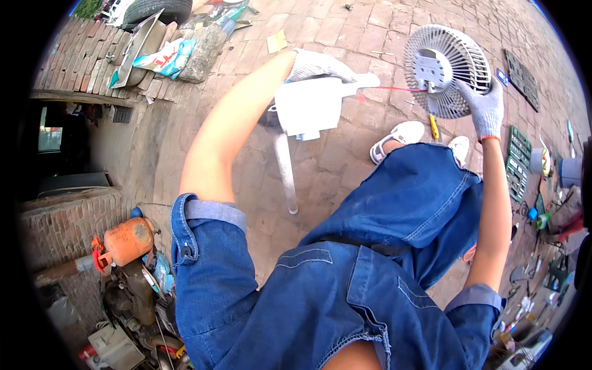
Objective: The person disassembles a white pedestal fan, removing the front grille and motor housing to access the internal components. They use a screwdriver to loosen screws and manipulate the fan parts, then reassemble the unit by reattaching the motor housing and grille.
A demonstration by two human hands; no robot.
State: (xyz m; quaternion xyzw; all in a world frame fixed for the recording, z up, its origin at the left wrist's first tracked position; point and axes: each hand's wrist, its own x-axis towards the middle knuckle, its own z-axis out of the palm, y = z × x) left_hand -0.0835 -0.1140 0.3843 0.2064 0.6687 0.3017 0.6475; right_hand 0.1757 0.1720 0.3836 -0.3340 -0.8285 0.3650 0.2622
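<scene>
The right hand (485,106) is gripping the fan head (433,68) with its fingers, right of the white housing (308,106); 1 red wire (394,88) is extending between them. The left hand (317,66) is lying over the housing's far edge; finger closure cannot be determined. Farther right of the housing, 1 green case (510,172) is holding small pieces (520,159).

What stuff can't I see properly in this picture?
All in the head view:
- Left hand: some fingertips, hidden behind the white housing.
- Right shoe: its heel, covered by the blue trousers.
- Tire: its top, cut off by the upper edge.
- Dark doorway: what's inside, lost in shadow.
</scene>
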